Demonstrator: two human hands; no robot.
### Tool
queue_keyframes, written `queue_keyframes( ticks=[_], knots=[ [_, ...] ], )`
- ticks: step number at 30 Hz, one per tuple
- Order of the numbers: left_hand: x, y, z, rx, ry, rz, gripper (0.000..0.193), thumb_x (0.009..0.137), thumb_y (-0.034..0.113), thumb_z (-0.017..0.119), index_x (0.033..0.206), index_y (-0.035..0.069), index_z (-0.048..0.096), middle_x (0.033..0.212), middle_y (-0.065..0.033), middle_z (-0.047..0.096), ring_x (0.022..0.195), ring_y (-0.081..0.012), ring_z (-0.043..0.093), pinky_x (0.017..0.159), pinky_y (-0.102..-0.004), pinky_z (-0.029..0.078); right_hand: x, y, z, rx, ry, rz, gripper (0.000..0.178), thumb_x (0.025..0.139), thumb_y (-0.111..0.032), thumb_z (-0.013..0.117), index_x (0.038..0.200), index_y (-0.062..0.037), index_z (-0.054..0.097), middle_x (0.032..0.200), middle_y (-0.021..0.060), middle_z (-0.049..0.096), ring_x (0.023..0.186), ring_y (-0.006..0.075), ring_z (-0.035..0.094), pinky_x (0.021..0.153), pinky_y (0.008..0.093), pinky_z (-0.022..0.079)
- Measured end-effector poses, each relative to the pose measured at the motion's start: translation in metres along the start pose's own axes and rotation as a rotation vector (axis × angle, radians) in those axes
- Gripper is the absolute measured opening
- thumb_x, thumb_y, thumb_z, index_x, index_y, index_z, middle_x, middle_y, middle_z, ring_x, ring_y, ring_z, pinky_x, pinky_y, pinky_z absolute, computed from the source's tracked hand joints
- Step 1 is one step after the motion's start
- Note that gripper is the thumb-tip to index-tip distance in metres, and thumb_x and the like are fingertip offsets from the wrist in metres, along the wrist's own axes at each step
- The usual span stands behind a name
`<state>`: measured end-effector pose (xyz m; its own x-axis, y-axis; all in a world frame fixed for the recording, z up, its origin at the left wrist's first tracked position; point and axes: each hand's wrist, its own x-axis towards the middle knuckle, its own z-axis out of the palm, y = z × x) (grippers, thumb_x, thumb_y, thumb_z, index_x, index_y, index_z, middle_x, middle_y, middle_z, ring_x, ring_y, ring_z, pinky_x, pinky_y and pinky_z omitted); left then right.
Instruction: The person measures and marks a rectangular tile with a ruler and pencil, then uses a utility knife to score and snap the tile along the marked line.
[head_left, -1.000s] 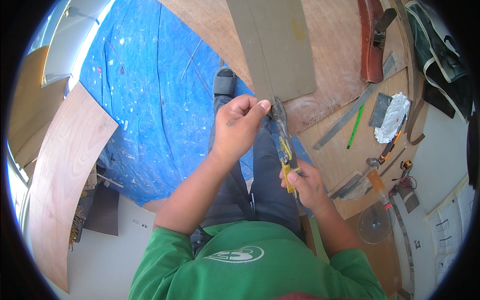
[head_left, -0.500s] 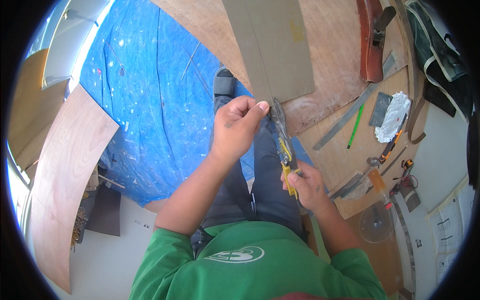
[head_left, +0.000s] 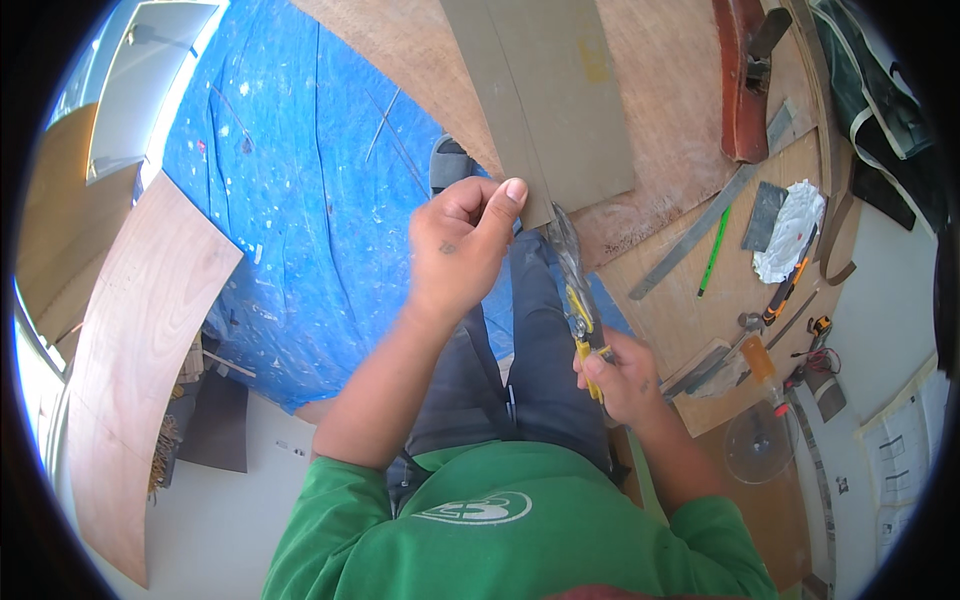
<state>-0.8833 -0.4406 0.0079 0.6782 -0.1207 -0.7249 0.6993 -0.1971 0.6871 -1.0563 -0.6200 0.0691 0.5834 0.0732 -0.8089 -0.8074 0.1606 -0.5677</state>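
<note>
- Blue sheeting [head_left: 280, 250] spreads over the floor at the left, beside a wooden board [head_left: 680, 90] that runs under the work.
- On that board lies a flat grey sheet [head_left: 565, 110], its near end jutting out toward the person, with a thin dark line along its length.
- Left hand [head_left: 460, 235]: thumb and curled fingers brought together at the sheet's left edge; whether they pinch it cannot be told. Compared with half a second ago it has shifted up and left, uncovering the near left corner.
- Right hand [head_left: 625, 382]: wrapped around the yellow handles of the metal snips [head_left: 567, 250], whose blade tips meet the sheet's near edge. Hand and snips sit slightly farther right and lower than before.
- Green pencil [head_left: 714, 252] and metal strip [head_left: 690, 236] lie at the right, seemingly undisturbed.
</note>
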Motion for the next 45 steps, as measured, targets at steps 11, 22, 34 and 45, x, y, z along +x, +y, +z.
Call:
queue_keyframes(
  ticks=[11,22,34,45],
  knots=[
    [0.014,-0.016,-0.012,0.112,-0.103,0.18,0.029,0.102,0.022,0.065,0.082,0.002,0.061,0.063,0.0009,0.053,0.06,-0.0075,0.045,0.054,-0.0285,0.039,-0.002,-0.013,0.001,-0.017,-0.011,0.051,0.043,0.099,-0.03,0.068,0.12,0.0075,0.063,0.083,0.0022,0.059,0.075,0.0092,0.052,0.068,0.027,0.045],
    [0.015,-0.006,-0.017,0.19,-0.151,0.171,0.031,0.103,0.023,0.065,0.079,0.003,0.058,0.064,0.0017,0.052,0.061,-0.0072,0.044,0.053,-0.0284,0.038,-0.001,-0.015,0.001,-0.047,-0.015,0.034,0.044,0.099,-0.029,0.068,0.121,0.0089,0.062,0.084,0.0018,0.058,0.076,0.0082,0.051,0.068,0.0262,0.044],
    [0.011,-0.003,-0.011,0.06,-0.168,0.029,0.032,0.104,0.026,0.063,0.082,0.003,0.061,0.066,0.0016,0.055,0.063,-0.0068,0.046,0.055,-0.0275,0.04,-0.004,-0.015,0.004,-0.017,0.033,0.007,0.04,0.099,-0.03,0.069,0.114,0.0072,0.066,0.073,0.001,0.06,0.062,0.0079,0.056,0.057,0.0252,0.046],
    [0.007,-0.007,-0.011,0.104,-0.196,0.14,0.035,0.107,0.026,0.059,0.084,0.001,0.061,0.068,0.0017,0.052,0.066,-0.0069,0.045,0.057,-0.0283,0.041,-0.008,-0.012,0.003,-0.074,0.008,0.014,0.041,0.099,-0.031,0.068,0.115,0.0066,0.065,0.078,0.0023,0.06,0.07,0.0084,0.055,0.062,0.0269,0.045]
  ],
)
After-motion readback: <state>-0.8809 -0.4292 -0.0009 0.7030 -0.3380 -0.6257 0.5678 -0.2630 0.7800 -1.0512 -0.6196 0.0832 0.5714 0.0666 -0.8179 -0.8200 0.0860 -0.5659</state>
